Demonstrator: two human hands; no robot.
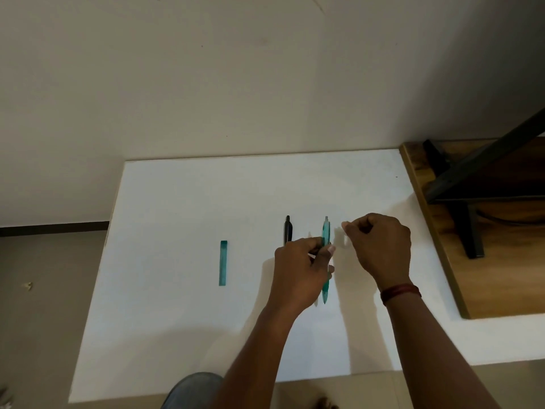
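A teal translucent pen is held upright-lengthwise over the white table, pinched near its middle by my left hand. A black pen lies on the table just beyond my left hand, its lower part hidden by the hand. My right hand hovers to the right of the teal pen with curled fingers; whether the fingertips pinch something small is not clear. A teal rectangular pen case or cap lies alone farther left.
A wooden shelf board with a dark metal frame adjoins the table's right side. A wall rises behind the table. Floor shows to the left, and a grey-clad knee is at the bottom edge.
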